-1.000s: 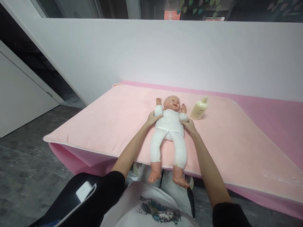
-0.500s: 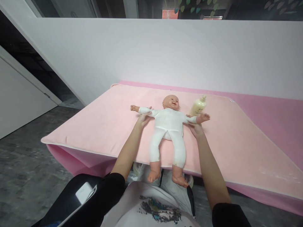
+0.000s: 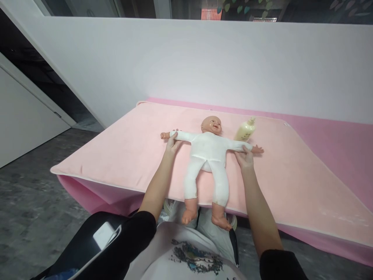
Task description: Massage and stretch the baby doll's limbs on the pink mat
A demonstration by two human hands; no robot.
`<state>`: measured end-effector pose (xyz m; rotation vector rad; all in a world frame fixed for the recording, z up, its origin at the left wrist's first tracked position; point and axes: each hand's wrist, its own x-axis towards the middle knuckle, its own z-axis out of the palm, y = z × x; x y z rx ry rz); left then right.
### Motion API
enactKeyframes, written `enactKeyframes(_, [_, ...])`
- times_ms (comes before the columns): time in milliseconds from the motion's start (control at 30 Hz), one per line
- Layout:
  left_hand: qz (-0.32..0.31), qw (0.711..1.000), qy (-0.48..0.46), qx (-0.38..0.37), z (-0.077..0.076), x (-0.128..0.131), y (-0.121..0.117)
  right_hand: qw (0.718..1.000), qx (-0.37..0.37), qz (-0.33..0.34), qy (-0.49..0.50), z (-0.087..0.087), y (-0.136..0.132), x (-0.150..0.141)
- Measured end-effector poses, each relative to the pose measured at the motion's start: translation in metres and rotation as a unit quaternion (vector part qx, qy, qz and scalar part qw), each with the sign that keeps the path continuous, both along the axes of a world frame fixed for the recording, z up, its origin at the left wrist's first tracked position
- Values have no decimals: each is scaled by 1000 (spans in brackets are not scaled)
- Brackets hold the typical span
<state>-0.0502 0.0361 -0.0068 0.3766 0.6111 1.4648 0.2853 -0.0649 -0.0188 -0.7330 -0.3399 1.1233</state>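
Note:
A baby doll (image 3: 208, 149) with a white cloth body lies on its back, its head toward the wall and its feet past the table's near edge. Both of its arms are stretched out sideways. My left hand (image 3: 173, 143) is closed around the doll's arm on the left, near the wrist, thumb on top. On the other side, my right hand (image 3: 244, 156) grips the doll's right-hand-side forearm, with the thumb over the sleeve. Just beyond that arm rests a pale yellow pump bottle (image 3: 245, 130), its lower part hidden behind the sleeve.
A light pink blanket (image 3: 116, 155) covers the table, over a darker pink cloth (image 3: 344, 151). The white wall (image 3: 186, 58) rises behind. At lower left, a white power bank with a cable (image 3: 104, 235) lies on a black chair seat (image 3: 84, 249).
Both hands have slid outward along the doll's arms toward its wrists. The doll's arm on the right now lies straighter, its hand farther right.

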Motion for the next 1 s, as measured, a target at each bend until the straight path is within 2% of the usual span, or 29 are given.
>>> enactKeyframes(133, [-10, 1000, 2, 0, -2, -14, 2, 997, 15, -62, 34, -1, -2, 8])
enactKeyframes(200, [27, 999, 11, -13, -3, -27, 6, 994, 7, -99, 36, -1, -4, 14])
enactKeyframes(300, [155, 985, 48, -62, 3, -45, 10, 987, 26, -138, 72, 0, -7, 21])
enactKeyframes(400, [303, 929, 205, -57, 18, -52, -3, 982, 49, -132, 124, 2, -8, 23])
enactKeyframes(467, [342, 873, 344, 45, 30, -48, -34, 982, 47, -129, 131, 2, -8, 23])
enactKeyframes(533, [270, 830, 452, 183, 35, -38, -85, 983, 44, -131, 122, 2, -7, 22])
enactKeyframes(567, [236, 808, 490, 226, 33, -33, -118, 984, 45, -133, 115, 2, -6, 21])
enactKeyframes(633, [173, 761, 553, 292, 19, -21, -189, 984, 48, -135, 102, 1, -5, 19])
enactKeyframes(667, [163, 736, 570, 326, 8, -15, -223, 985, 49, -134, 99, 0, -4, 18])
enactKeyframes(733, [142, 704, 605, 344, -19, -7, -282, 985, 53, -130, 98, -1, -3, 16])
enactKeyframes(767, [127, 694, 624, 335, -32, -5, -304, 985, 55, -128, 99, -1, -2, 15])
enactKeyframes(833, [118, 661, 644, 366, -52, -3, -332, 984, 55, -133, 105, 0, -1, 13])
enactKeyframes(900, [110, 644, 652, 384, -60, -3, -340, 981, 58, -145, 117, 1, -1, 13])
enactKeyframes(933, [107, 646, 654, 379, -59, -2, -340, 979, 61, -151, 124, 2, -1, 14])
enactKeyframes(1000, [107, 678, 642, 342, -48, -1, -332, 978, 60, -148, 133, 4, -3, 14])
